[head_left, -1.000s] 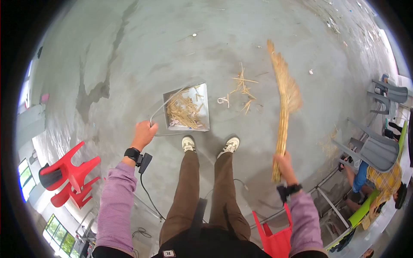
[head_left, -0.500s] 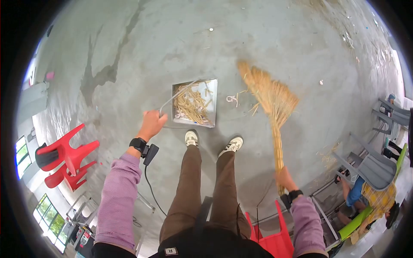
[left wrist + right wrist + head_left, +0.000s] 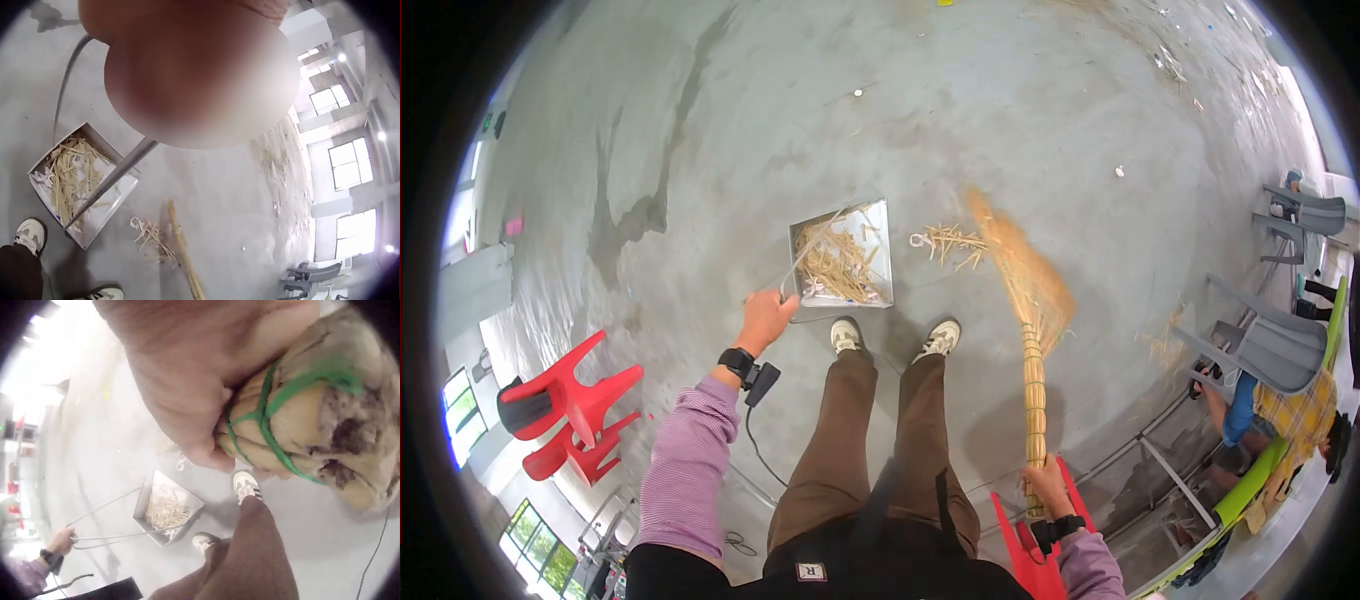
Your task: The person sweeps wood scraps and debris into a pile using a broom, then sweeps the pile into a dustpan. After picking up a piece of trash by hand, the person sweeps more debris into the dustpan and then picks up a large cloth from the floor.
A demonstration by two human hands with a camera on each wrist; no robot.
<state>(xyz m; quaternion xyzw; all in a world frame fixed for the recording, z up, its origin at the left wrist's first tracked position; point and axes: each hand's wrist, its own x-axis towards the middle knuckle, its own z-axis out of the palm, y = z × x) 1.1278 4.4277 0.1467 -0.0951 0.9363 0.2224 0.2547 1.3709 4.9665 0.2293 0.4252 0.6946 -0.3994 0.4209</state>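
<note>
My left hand grips the wire handle of a metal dustpan that rests on the floor ahead of my feet. Straw pieces and white scraps lie heaped inside it. My right hand holds a straw broom near its butt end, which is bound with green string in the right wrist view. The broom's bristles are blurred and spread on the floor right of the dustpan. Between bristles and pan lies a small pile of straw with a white curled scrap at its left.
Red plastic chairs stand at the left, and another red chair is close behind my right hand. Grey chairs and a seated person in a yellow checked shirt are at the right. More loose straw lies near them.
The broom's bristles have swept left and nearer to my feet, gathering the scattered straw beside the white scrap. My right hand has drawn back toward my body. The dustpan stays on the floor.
</note>
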